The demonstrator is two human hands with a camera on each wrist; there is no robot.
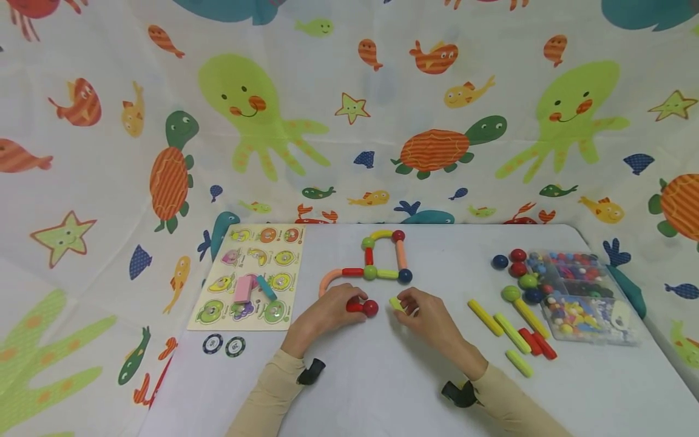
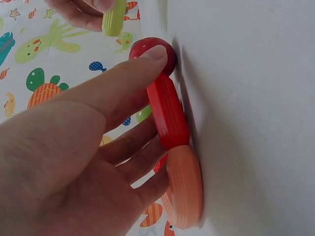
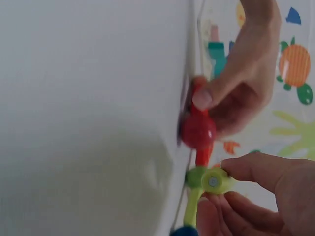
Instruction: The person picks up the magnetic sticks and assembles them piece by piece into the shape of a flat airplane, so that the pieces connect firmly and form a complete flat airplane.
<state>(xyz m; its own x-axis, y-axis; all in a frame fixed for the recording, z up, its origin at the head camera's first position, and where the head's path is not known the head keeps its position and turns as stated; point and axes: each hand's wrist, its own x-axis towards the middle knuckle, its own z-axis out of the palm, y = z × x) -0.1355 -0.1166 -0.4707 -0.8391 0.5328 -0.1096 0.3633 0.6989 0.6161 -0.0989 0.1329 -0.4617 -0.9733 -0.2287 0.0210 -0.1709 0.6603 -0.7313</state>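
Observation:
My left hand (image 1: 330, 309) pinches a red magnetic rod with a red ball (image 1: 371, 308) on its right end, the thumb lying near the joint between them. In the left wrist view the red rod (image 2: 168, 113) meets a curved salmon piece (image 2: 185, 187). My right hand (image 1: 428, 315) pinches a yellow-green magnetic rod (image 1: 397, 304) between thumb and fingers, a little right of the red ball. Its round metal end (image 3: 212, 182) faces the right wrist camera. Behind both hands lies a linked loop of rods and balls, with a green ball (image 1: 370, 272) and a dark blue ball (image 1: 405, 275) at its near corners.
On the right lie loose rods such as a yellow rod (image 1: 485, 317), several balls and a clear compartment box (image 1: 622, 337) of beads. To the left are a wooden fruit puzzle board (image 1: 204, 285) with blocks on it, and two round chips (image 1: 235, 346). A patterned cloth (image 1: 349, 170) hangs behind.

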